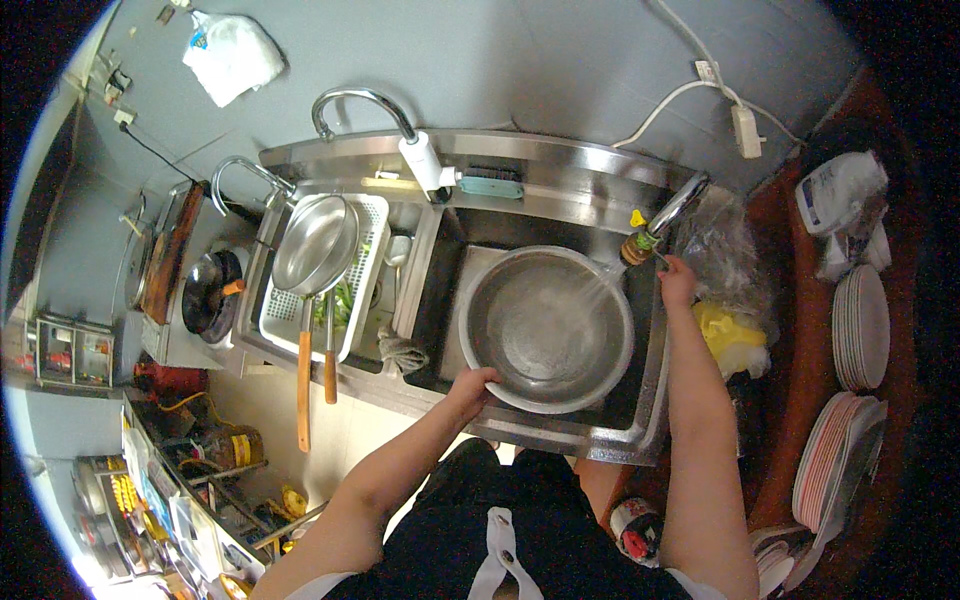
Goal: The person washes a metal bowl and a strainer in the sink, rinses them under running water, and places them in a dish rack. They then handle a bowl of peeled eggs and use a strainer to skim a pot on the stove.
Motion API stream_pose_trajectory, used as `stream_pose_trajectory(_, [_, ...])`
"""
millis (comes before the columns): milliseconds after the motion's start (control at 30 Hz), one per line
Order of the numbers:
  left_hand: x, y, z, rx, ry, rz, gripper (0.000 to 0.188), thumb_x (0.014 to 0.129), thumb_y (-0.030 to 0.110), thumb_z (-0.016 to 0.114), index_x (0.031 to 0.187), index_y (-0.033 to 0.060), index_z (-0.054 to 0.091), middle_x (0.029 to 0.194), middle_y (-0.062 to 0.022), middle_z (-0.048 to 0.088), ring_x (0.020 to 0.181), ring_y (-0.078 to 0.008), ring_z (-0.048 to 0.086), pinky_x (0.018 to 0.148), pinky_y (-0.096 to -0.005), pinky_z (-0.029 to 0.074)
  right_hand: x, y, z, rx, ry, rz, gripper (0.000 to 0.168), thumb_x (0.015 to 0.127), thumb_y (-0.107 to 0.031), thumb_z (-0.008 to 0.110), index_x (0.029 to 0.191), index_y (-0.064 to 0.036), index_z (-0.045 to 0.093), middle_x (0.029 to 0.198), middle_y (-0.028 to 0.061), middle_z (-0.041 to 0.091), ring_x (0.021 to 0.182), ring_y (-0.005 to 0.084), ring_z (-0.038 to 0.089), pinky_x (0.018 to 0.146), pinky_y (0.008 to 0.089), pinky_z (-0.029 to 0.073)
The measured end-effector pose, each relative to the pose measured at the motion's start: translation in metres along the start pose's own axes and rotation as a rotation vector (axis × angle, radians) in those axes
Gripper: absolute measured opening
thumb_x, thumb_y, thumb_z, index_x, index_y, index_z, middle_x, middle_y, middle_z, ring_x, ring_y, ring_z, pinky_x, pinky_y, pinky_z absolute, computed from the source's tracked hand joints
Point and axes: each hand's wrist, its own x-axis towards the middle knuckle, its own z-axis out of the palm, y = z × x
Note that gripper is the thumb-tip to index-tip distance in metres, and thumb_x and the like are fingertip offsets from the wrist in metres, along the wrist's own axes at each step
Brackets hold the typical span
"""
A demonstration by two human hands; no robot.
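A large round metal basin (pixel 551 322) stands in the right-hand bowl of a stainless steel sink (pixel 525 431). Water runs into it from a chrome faucet (pixel 675 206) at the sink's back right corner. My left hand (pixel 474 391) grips the basin's near left rim, thumb over the edge. At the faucet, my right hand (pixel 679 281) has its fingers on a thin lever beside the spout. In the left bowl, a white perforated plastic basket (pixel 375 217) holds cut green vegetables (pixel 343 304), and long-handled metal strainers (pixel 315 244) rest across it.
A grey cloth (pixel 401 351) hangs over the divider near a metal ladle (pixel 397 251). Behind the bowls stand a white-based faucet (pixel 424 161) and a teal brush (pixel 491 186). Plastic bags (pixel 724 330) lie right of the sink, with stacked plates (pixel 861 328) beyond. A wok (pixel 206 292) sits left.
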Motion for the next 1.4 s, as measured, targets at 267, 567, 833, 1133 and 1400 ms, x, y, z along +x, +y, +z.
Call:
stream_pose_trajectory(267, [0.007, -0.006, -0.014, -0.025, -0.012, 0.021, 0.033, 0.064, 0.0, 0.055, 0.096, -0.0075, 0.048, 0.087, -0.0154, 0.055, 0.074, -0.0281, 0.057, 0.067, -0.0367, 0.049, -0.007, -0.032, 0.008, -0.053, -0.083, 0.144, 0.037, 0.066, 0.006, 0.058, 0.102, -0.004, 0.058, 0.095, 0.0115, 0.06, 0.075, 0.019, 0.06, 0.069, 0.0293, 0.047])
stream_pose_trajectory(567, [0.006, -0.006, -0.002, -0.025, -0.072, 0.043, 0.034, 0.064, 0.0, 0.055, 0.096, -0.0072, 0.048, 0.09, -0.0149, 0.056, 0.08, -0.0278, 0.056, 0.073, -0.0366, 0.047, -0.009, -0.035, -0.004, -0.14, 0.011, 0.124, 0.04, 0.064, 0.006, 0.062, 0.103, -0.003, 0.057, 0.086, 0.0082, 0.059, 0.075, 0.0159, 0.055, 0.068, 0.0294, 0.046])
stream_pose_trajectory(833, [0.008, -0.007, -0.003, -0.078, -0.079, 0.028, 0.034, 0.064, -0.002, 0.055, 0.097, -0.0079, 0.048, 0.092, -0.0165, 0.055, 0.08, -0.0284, 0.056, 0.075, -0.0381, 0.047, -0.008, -0.043, -0.006, -0.287, -0.031, 0.069, 0.04, 0.065, 0.01, 0.056, 0.102, -0.003, 0.057, 0.077, 0.0068, 0.054, 0.065, 0.0136, 0.051, 0.061, 0.0265, 0.047])
stream_pose_trajectory(1133, [0.005, -0.003, 0.0, -0.051, -0.07, 0.022, 0.032, 0.065, -0.001, 0.056, 0.095, -0.0063, 0.049, 0.081, -0.013, 0.056, 0.073, -0.0269, 0.057, 0.066, -0.0371, 0.048, -0.002, -0.014, -0.007, -0.461, -0.033, -0.078, 0.032, 0.071, 0.009, 0.049, 0.101, -0.001, 0.056, 0.093, 0.0121, 0.057, 0.075, 0.0153, 0.056, 0.064, 0.0275, 0.048])
stream_pose_trajectory(1400, [0.017, -0.009, -0.015, 0.01, -0.059, 0.019, 0.03, 0.064, 0.0, 0.055, 0.094, -0.0033, 0.049, 0.078, -0.0116, 0.056, 0.069, -0.0256, 0.056, 0.057, -0.0364, 0.048, -0.004, -0.027, -0.001, -0.125, -0.088, 0.087, 0.031, 0.073, 0.009, 0.047, 0.102, 0.001, 0.054, 0.098, 0.0143, 0.055, 0.074, 0.0177, 0.056, 0.061, 0.0265, 0.048])
